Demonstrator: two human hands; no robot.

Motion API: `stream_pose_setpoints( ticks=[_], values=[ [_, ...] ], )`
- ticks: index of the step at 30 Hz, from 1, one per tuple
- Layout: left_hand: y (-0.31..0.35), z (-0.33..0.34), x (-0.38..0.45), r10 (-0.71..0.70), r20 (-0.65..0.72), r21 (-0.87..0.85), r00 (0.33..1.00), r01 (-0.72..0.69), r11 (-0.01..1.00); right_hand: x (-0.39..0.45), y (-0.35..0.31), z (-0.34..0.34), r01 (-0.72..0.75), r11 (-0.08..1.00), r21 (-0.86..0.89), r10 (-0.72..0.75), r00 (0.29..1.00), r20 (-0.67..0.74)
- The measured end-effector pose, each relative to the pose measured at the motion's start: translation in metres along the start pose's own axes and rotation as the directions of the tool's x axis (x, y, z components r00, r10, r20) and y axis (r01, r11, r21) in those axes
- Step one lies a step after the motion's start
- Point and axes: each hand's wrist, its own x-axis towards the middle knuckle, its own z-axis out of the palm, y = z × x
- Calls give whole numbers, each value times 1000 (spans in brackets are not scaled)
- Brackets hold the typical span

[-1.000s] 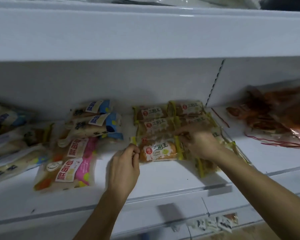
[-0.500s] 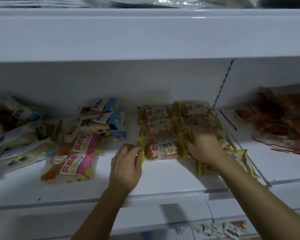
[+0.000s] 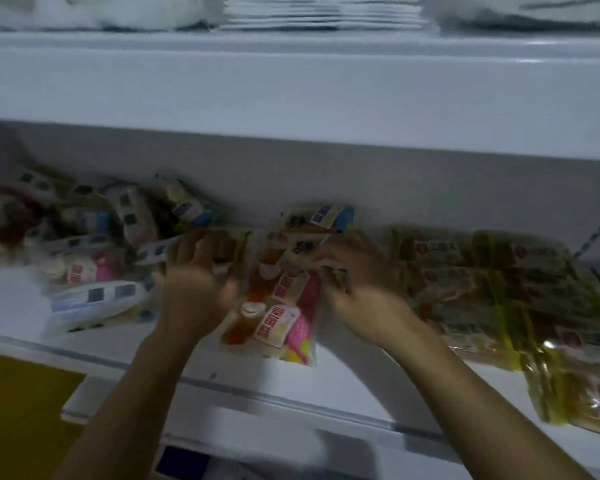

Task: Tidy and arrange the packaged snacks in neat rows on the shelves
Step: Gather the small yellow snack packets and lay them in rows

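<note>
We bracket the pink-labelled packets (image 3: 284,317) on the shelf (image 3: 343,386) to square their row: left hand (image 3: 196,289) and right hand (image 3: 357,292) flank them, though blur hides either grip.

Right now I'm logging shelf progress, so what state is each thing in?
Left hand: on the packs left of the pink-label packs, blurred, grip unclear.
Right hand: at their right side, blurred, grip unclear.
Pink-label packs: flat, overlapping, slanted.
Yellow-trimmed packs: flat, in overlapping rows.
Blue-label packs: jumbled heap.
</note>
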Motion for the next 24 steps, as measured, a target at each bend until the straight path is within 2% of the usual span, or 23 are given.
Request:
stream_pose_setpoints(
  ticks=[2,4,7,10,11,13,16,18,20,22,24],
  values=[
    [-48,8,-2,-12,217,129,976,-17,992,38,-14,36,-45,998,40,40,993,112],
    [-78,15,-10,-38,366,184,930,-32,982,78,-21,77,-67,997,-41,74,975,210],
    [-95,16,-13,-15,340,176,940,-48,983,134,-23,136,-144,958,-246,236,884,402],
    [-99,16,-16,63,239,163,969,-104,981,166,-20,179,-210,923,-322,360,766,532],
    [-101,17,-17,77,215,152,973,-111,982,171,-18,190,-214,919,-330,367,767,527],
    [-103,19,-19,83,202,127,976,-110,986,177,-16,203,-205,915,-348,355,818,452],
    [-106,21,-18,43,242,106,969,-71,992,172,-15,191,-235,910,-343,331,908,256],
    [-107,19,-15,30,298,60,954,-51,997,154,-20,161,-266,924,-275,305,946,109],
    [-105,15,-9,37,346,-4,937,-38,999,123,-32,124,-314,939,-140,314,949,-19],
    [-97,8,-1,20,306,-129,952,20,991,89,-48,91,-357,934,20,358,930,-81],
    [-76,-1,10,-15,221,-429,975,111,896,61,-62,68,-399,897,191,422,901,-98]
  ],
)
